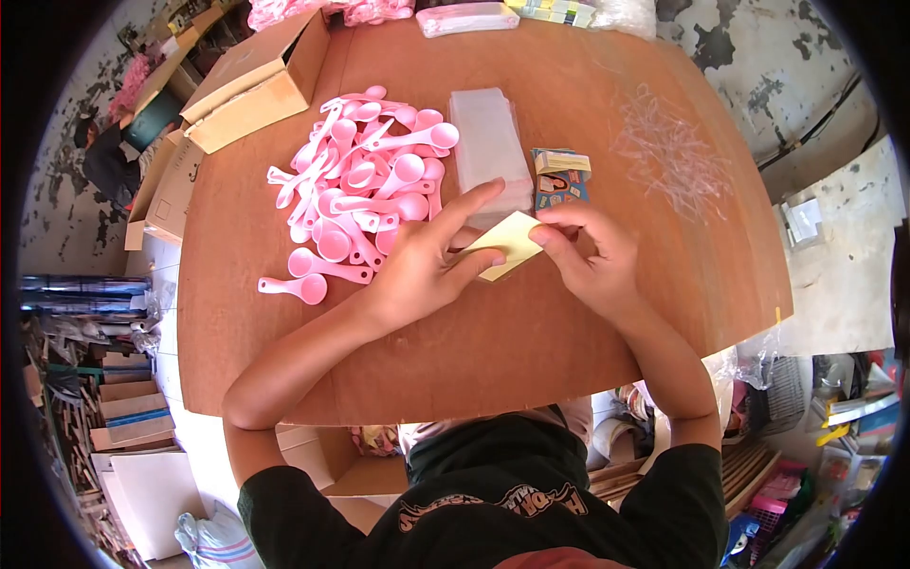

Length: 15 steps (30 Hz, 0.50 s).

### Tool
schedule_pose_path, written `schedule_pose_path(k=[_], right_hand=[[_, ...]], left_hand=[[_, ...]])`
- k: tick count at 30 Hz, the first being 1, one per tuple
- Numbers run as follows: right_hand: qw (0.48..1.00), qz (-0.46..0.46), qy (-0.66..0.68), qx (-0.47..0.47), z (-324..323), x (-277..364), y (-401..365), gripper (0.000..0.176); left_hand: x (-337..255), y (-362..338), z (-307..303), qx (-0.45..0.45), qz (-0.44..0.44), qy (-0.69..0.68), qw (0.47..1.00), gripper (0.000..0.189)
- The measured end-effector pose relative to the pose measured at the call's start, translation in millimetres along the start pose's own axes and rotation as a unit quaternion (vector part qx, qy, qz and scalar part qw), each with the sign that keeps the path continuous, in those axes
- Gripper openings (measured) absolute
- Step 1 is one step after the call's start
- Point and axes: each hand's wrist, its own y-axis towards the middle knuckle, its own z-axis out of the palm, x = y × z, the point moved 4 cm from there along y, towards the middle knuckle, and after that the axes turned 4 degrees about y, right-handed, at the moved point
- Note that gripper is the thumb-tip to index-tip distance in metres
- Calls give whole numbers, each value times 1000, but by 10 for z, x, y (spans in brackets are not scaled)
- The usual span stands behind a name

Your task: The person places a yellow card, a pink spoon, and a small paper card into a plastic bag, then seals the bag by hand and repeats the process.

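Observation:
Both hands meet over the middle of the brown table, holding a small pale yellow card (pixel 512 245). My left hand (pixel 431 256) pinches the card's lower left part with the thumb on top, its index finger stretched out. At the upper right corner, my right hand (pixel 592 256) grips the card between thumb and fingertips. Beyond the hands lies a stack of clear plastic sleeves (pixel 488 142). To its right sit small cards (pixel 561 180), blue and yellow. A heap of pink spoons (pixel 365 180) spreads to the left of the sleeves.
An open cardboard box (pixel 251 85) stands at the table's (pixel 664 313) back left. Thin clear plastic strips (pixel 675 152) lie tangled on the right. Wrapped packs (pixel 466 19) line the far edge. Another person (pixel 109 161) is at the far left, beyond the table.

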Motion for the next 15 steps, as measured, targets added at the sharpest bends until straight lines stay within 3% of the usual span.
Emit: schedule_pose_path(k=[2,6,8,9,13,15], right_hand=[[1000,-4,3,4,-56,3,-5,12],[999,-25,-4,26,-76,58,31,12],[997,-69,-27,34,-86,80,58,13],[991,-111,-55,41,-85,110,62,13],[996,-83,-26,17,-135,149,56,16],[992,-90,-57,67,-110,209,70,22]], left_hand=[[-22,26,-8,-7,-69,-28,997,55],[-232,184,-63,50,-52,86,994,35],[-381,261,-38,6,49,59,997,22],[-393,285,-23,5,48,62,997,22],[-456,388,1,3,92,59,994,22],[-509,399,25,4,126,66,990,21]])
